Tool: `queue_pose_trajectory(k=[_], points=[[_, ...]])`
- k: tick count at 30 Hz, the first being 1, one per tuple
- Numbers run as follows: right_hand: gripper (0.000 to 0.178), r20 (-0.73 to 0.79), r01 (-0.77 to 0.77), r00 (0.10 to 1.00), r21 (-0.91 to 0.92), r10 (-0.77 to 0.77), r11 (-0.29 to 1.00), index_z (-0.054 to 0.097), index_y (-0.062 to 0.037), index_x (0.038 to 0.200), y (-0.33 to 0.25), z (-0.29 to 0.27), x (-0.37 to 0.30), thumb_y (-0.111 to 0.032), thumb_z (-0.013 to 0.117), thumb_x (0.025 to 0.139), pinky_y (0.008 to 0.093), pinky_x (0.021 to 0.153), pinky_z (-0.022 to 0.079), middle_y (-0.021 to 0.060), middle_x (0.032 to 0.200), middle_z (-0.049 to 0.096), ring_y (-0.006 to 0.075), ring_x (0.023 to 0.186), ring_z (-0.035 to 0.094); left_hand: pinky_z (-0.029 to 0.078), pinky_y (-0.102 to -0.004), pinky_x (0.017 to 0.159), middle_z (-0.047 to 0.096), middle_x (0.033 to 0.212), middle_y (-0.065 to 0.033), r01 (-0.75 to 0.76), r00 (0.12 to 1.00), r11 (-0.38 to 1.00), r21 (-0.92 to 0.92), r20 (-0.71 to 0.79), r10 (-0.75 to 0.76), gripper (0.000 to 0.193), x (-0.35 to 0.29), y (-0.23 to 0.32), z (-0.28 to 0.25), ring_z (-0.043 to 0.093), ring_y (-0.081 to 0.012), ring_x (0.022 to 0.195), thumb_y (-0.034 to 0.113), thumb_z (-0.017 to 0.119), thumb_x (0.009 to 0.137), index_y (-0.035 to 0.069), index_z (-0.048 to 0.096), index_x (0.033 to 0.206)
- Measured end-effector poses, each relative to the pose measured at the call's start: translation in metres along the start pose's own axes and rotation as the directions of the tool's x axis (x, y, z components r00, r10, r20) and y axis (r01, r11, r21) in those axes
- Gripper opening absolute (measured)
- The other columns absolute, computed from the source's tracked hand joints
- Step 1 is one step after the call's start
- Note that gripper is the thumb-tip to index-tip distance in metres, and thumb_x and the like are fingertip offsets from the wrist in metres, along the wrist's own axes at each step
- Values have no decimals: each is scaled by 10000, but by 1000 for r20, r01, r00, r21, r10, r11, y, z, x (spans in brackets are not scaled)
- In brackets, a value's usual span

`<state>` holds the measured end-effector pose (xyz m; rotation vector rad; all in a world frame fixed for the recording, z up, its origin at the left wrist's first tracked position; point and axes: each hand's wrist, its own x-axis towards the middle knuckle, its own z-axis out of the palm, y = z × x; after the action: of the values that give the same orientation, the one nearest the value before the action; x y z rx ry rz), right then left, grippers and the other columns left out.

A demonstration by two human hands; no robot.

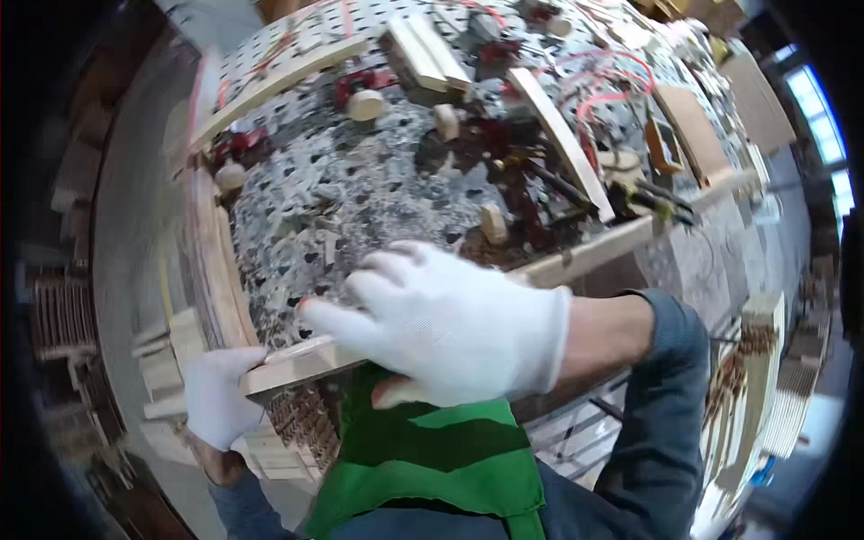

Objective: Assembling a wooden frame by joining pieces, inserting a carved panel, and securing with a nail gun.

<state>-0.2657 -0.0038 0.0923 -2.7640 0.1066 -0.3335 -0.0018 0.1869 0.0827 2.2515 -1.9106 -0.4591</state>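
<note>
A long pale wooden strip runs along the near edge of the perforated worktable. My left hand, in a white knit glove, is closed around the strip's left end at the table corner, thumb on top. Its other fingers are mostly hidden. My right hand, gloved too, spreads its fingers over the near edge to the right of there. Its thumb points down on the near side, and the palm hides part of the edge; whether it touches the wood I cannot tell. Sawdust and chips cover the tabletop beyond.
Red clamps with round wooden pads are fixed on the table. Loose boards and a slanting slat lie farther back. Dark-handled tools and red hoses sit at the right. Stacked timber stands beside the table.
</note>
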Motion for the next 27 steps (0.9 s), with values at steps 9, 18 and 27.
queue_pose_trajectory(k=[9,18,27], points=[[682,703,-467,608,-60,369,882,429,-70,1491,176,62,202,-208,701,881,451,797,563,286,1301,586,381,1061,658,528,-407,749,712,879,-73,-149,988,988,-29,43,150,539,38,-24,-28,680,-306,800,268,803,707,111,630,1193],[966,794,215,603,-252,75,944,354,-222,1575,264,310,299,-273,836,740,528,886,554,283,1560,265,473,1220,502,528,-271,604,683,695,-87,-358,929,917,-175,36,369,133,120,-88,-27,631,-179,525,118,658,847,11,594,893],[405,680,-515,602,-70,419,854,652,-77,1301,331,106,279,-148,608,905,437,655,535,71,817,704,220,643,594,494,-386,604,666,697,-120,-242,965,945,-220,43,258,265,189,-114,-25,621,-260,588,165,769,704,37,646,901]])
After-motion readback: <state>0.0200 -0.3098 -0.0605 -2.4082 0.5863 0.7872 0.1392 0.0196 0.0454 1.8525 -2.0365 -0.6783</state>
